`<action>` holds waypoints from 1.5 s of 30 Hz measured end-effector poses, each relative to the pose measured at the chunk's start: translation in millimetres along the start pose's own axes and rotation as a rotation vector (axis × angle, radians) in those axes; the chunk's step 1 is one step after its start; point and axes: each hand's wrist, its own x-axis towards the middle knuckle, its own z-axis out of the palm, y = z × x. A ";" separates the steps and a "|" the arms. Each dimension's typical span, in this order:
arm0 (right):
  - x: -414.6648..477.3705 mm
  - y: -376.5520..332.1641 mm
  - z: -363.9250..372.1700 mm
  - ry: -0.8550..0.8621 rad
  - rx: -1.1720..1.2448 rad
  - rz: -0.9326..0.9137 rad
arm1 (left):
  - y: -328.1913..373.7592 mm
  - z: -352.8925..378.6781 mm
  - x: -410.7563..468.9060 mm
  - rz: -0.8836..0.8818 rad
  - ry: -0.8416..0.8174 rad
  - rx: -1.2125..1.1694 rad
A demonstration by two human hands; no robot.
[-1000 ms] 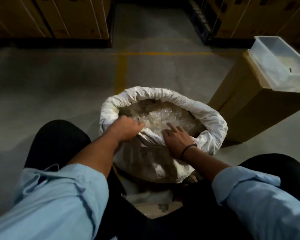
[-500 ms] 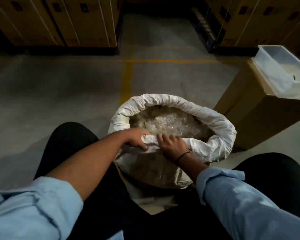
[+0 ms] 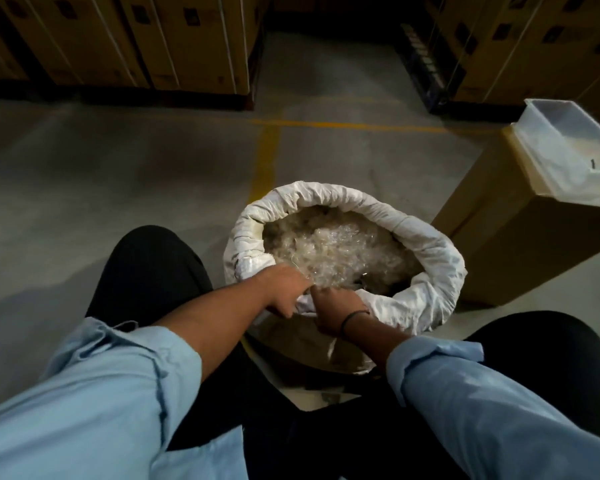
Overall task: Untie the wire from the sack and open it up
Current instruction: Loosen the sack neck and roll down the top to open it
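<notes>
A white woven sack (image 3: 426, 258) stands open on the floor between my knees, its top rolled down into a thick collar. Inside lies a heap of clear, shiny plastic bits (image 3: 333, 249). My left hand (image 3: 284, 289) and my right hand (image 3: 336, 308) are side by side at the near edge of the collar, both closed on the sack's fabric there. A dark band circles my right wrist. No wire is visible.
A tall brown carton (image 3: 520, 237) stands right of the sack with a clear plastic tray (image 3: 568, 150) on top. Stacked cartons (image 3: 146, 39) line the back left and back right. Yellow lines (image 3: 267, 157) mark the concrete floor.
Both hands have drawn together at the near rim and gripped the fabric, folding it down. The view has tilted up slightly, so the sack sits lower in the frame.
</notes>
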 end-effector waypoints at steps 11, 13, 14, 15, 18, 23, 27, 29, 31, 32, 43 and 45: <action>-4.2 -7.3 9.7 0.041 -0.254 -0.294 | 4.8 14.4 -1.5 -0.186 -0.088 0.041; -6.9 10.5 1.3 -0.091 0.026 -0.150 | 9.3 21.2 -2.7 -0.163 -0.035 0.156; -7.1 17.0 -0.2 -0.175 0.113 -0.055 | 11.4 22.7 -2.8 -0.115 -0.001 0.225; -7.9 21.0 -1.9 -0.257 0.133 -0.003 | 13.2 22.9 -3.9 -0.067 0.026 0.282; -9.8 18.7 0.0 -0.439 0.038 -0.020 | 12.0 27.3 -5.9 0.015 0.081 0.347; -6.4 15.1 10.2 -0.511 0.060 -0.149 | 11.6 28.6 -3.8 0.014 0.083 0.391; 2.2 25.2 9.8 -0.617 0.144 -0.139 | 4.8 15.0 6.3 -0.046 -0.159 0.164; 5.9 33.2 -5.4 -0.653 0.252 -0.093 | -4.9 8.3 8.1 -0.088 -0.236 -0.006; 15.8 48.6 -23.6 -0.580 0.339 -0.064 | -14.8 2.0 9.4 -0.122 -0.122 -0.271; 21.3 57.6 -31.1 -0.517 0.350 -0.025 | -20.0 -1.2 10.8 -0.143 -0.008 -0.366; 45.0 153.9 -33.0 0.130 0.379 0.562 | -75.9 0.1 13.9 -0.585 0.098 0.088; 47.4 156.3 -38.3 0.125 0.368 0.561 | -75.2 -1.6 19.2 -0.559 0.102 0.067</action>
